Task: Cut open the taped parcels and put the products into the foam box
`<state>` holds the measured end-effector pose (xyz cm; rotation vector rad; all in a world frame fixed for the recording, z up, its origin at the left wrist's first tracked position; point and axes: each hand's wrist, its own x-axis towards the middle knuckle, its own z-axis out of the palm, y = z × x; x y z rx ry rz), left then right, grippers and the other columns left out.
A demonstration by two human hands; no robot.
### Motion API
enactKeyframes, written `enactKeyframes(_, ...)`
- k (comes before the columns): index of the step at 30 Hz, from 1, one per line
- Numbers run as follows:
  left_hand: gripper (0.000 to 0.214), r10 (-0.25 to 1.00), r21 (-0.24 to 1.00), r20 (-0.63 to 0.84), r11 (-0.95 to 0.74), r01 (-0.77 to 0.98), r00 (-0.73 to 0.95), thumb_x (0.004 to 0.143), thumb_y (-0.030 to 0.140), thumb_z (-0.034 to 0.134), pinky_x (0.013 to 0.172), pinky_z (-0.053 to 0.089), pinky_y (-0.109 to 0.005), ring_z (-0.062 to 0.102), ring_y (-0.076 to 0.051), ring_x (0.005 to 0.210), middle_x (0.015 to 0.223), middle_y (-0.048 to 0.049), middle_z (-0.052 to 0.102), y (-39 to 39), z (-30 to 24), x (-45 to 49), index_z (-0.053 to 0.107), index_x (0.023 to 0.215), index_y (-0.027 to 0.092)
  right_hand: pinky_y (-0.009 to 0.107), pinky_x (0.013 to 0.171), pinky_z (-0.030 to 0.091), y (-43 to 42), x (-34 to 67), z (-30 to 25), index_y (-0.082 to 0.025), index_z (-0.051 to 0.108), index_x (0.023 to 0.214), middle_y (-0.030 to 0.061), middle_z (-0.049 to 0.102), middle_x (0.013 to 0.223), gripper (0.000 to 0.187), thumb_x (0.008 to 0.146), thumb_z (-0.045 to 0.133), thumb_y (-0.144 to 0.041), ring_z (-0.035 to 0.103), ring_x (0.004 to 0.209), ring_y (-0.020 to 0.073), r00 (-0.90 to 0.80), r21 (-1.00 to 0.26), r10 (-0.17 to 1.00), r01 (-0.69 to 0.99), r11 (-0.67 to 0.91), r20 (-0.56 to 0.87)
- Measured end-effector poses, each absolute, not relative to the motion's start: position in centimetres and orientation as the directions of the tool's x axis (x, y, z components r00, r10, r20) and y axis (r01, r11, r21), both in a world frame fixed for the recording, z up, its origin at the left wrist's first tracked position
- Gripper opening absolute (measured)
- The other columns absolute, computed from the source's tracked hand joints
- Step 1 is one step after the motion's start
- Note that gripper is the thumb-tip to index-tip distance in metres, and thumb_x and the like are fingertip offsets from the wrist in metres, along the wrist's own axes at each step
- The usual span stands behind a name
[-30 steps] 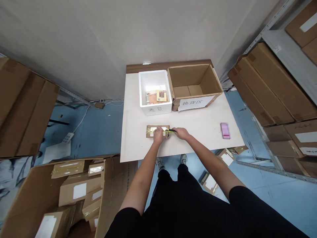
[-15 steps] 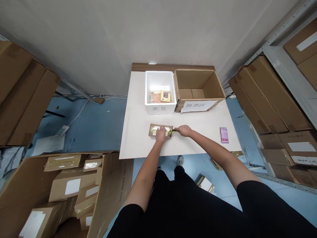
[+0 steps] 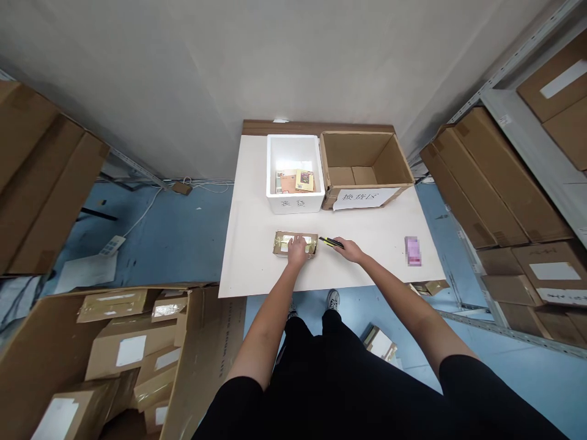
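A small taped cardboard parcel (image 3: 284,243) lies flat near the front of the white table (image 3: 257,226). My left hand (image 3: 298,250) rests on top of it, fingers curled down over its right half. My right hand (image 3: 352,250) is just to the right of the parcel, closed round a black and yellow utility knife (image 3: 331,242) whose tip points left and sits a short way off the parcel's right end.
A white foam box (image 3: 295,174) holding small packs and an open brown carton (image 3: 364,166) with a paper label stand at the table's back. A pink item (image 3: 413,250) lies at the right. A large carton of parcels (image 3: 114,354) sits on the floor at left; shelves of boxes stand at right.
The knife, which was at the parcel's right end, has drawn away to the right with my right hand. My left hand stays on the parcel.
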<state>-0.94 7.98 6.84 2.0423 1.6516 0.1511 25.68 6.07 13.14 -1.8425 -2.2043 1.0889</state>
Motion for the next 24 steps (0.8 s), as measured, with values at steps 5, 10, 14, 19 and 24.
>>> enactKeyframes(5,0.048,0.940,0.430,-0.204,-0.164,0.888,0.273,0.067,0.019,0.091,0.128,0.023,-0.049,0.038,-0.033,0.155,0.162,-0.0176,0.048,7.5,7.2,-1.3,0.060,0.103,0.022,0.030,0.085,0.050,6.6,22.5,12.4,-0.033,0.065,0.141,0.0026,0.077,0.122,0.039,0.104,0.052,-0.036,0.071,0.105,0.0248,-0.337,-0.508,0.868,0.853,0.117,-0.365)
enactKeyframes(10,0.044,0.926,0.435,-0.208,-0.200,0.878,0.314,0.072,0.020,0.089,0.128,0.023,-0.048,0.039,-0.032,0.154,0.157,-0.0165,0.054,6.9,7.8,-1.6,0.060,0.105,0.022,0.030,0.080,0.048,9.3,21.3,12.5,-0.036,0.076,0.124,0.0031,0.081,0.108,0.031,0.096,0.064,-0.035,0.072,0.097,0.0255,-0.382,-0.393,0.826,0.894,0.216,-0.415)
enactKeyframes(14,0.048,0.916,0.453,-0.209,-0.219,0.864,0.341,0.076,0.026,0.087,0.129,0.021,-0.049,0.041,-0.031,0.153,0.145,-0.0169,0.064,6.8,8.2,-1.6,0.059,0.115,0.021,0.030,0.077,0.046,10.4,22.2,13.1,-0.035,0.081,0.106,0.0036,0.080,0.092,0.021,0.086,0.074,-0.035,0.072,0.091,0.0256,-0.381,-0.362,0.822,0.903,0.233,-0.423)
enactKeyframes(19,0.043,0.908,0.433,-0.199,-0.255,0.865,0.368,0.077,0.027,0.085,0.130,0.022,-0.049,0.041,-0.031,0.154,0.153,-0.0166,0.058,6.7,8.3,-2.0,0.061,0.113,0.023,0.029,0.075,0.046,9.0,24.0,13.4,-0.030,0.074,0.117,0.0043,0.080,0.099,0.026,0.093,0.065,-0.037,0.071,0.088,0.0239,-0.362,-0.463,0.852,0.871,0.164,-0.379)
enactKeyframes(24,0.046,0.919,0.400,-0.156,-0.277,0.874,0.363,0.079,0.021,0.084,0.131,0.021,-0.051,0.037,-0.029,0.157,0.161,-0.0159,0.051,5.9,8.2,-2.6,0.060,0.118,0.024,0.029,0.062,0.048,5.3,25.7,12.0,-0.026,0.057,0.115,-0.0005,0.072,0.078,0.041,0.087,0.066,-0.055,0.061,0.060,0.0184,-0.121,-0.840,0.889,0.404,-0.362,-0.441)
